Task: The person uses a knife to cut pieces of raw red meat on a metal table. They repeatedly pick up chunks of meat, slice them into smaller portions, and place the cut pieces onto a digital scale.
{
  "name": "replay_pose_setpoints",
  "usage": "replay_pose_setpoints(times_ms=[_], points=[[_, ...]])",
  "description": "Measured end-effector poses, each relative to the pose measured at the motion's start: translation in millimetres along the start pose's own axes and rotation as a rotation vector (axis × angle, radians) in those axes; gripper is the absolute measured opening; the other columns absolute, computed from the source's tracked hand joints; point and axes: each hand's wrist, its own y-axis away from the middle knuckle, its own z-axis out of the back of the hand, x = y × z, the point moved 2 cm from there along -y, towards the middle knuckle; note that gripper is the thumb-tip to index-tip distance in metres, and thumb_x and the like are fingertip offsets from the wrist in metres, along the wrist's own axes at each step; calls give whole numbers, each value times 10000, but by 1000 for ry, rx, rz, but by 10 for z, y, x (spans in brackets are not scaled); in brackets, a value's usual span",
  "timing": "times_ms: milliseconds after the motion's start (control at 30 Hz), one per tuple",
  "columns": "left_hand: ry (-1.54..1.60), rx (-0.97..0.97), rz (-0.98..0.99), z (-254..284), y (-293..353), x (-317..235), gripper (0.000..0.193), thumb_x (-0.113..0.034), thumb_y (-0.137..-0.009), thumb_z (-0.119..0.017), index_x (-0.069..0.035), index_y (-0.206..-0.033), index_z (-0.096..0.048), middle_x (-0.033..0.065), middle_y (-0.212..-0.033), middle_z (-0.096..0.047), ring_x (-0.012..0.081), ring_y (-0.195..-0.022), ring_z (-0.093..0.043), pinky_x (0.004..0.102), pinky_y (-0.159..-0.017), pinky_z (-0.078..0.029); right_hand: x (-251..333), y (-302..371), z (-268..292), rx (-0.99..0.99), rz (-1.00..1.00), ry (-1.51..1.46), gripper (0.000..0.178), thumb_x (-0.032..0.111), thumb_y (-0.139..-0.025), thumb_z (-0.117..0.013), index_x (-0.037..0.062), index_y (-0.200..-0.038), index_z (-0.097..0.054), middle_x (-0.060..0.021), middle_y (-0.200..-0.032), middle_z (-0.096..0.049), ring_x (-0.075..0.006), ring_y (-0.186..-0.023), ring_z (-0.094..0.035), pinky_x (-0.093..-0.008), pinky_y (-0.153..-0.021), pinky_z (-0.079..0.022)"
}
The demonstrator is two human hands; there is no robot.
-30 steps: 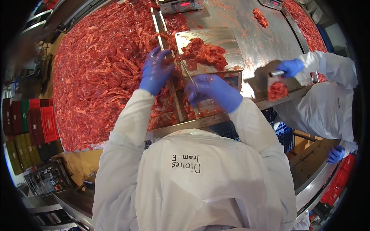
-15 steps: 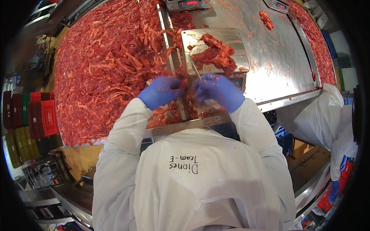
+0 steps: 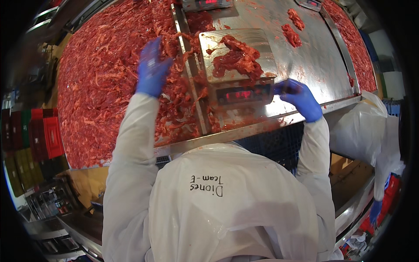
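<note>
My left hand (image 3: 152,70), in a blue glove, is over the large heap of raw red meat (image 3: 100,87) with its fingers apart. It is smeared by motion, and I see nothing held in it. My right hand (image 3: 301,99), also gloved in blue, is closed on a thin knife just right of the scale's display; the blade is blurred and barely shows. Between my hands stands a steel-topped scale (image 3: 207,46) with a lit red display. Strips of meat (image 3: 240,57) lie on its plate.
A metal divider (image 3: 188,70) separates the heap from the steel table (image 3: 305,56). Small meat pieces (image 3: 291,36) lie on the steel, and more scales (image 3: 207,4) stand at the far side. Red crates (image 3: 53,136) are stacked left. Another person's white sleeve (image 3: 364,126) is at right.
My hands have parted: the left moved up and left over the heap, the right moved rightward past the scale, uncovering its display. A second small meat piece now lies on the steel table.
</note>
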Motion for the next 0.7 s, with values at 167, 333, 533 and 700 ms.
replay_pose_setpoints(times_ms=[167, 333, 533, 700], points=[[233, 625, -426, -846, -166, -1375, 715, -102, -896, -696, -45, -1567, -454, 261, -1404, -628, 340, -1298, -623, 373, -1073, -499, 417, -895, -590, 61, 66, -125, 311, 37, -921, -734, -16, -1224, -687, -96, -1156, -749, -164, -1055, -710, -318, -962, -560], [154, 370, 47, -282, 103, -438, 392, -217, -1003, -639, 5, -1323, -683, 185, -1238, -735, 195, -1091, -711, 363, -941, -561, 373, -504, -892, -118, 80, -376, 333, 52, -921, -762, -9, -1236, -672, -99, -1155, -745, -195, -1087, -715, -350, -1004, -563], [166, 966, -14, -191, 1670, -456, 344, -332, -890, -757, 0, -965, -708, 225, -1033, -658, 391, -998, -653, 483, -895, -521, -447, 179, -1035, -18, -154, -405, 329, 27, -908, -763, -15, -1215, -653, -117, -1208, -714, -217, -1132, -694, -357, -1032, -547], [52, 1267, 306, 142, 1479, -487, 250, -259, -887, -757, -28, -943, -681, 118, -884, -693, 252, -864, -655, 370, -825, -530, -437, 260, -1064, -42, -202, -443, 335, 10, -895, -760, -23, -1209, -646, -121, -1194, -711, -220, -1122, -690, -361, -1035, -542]])
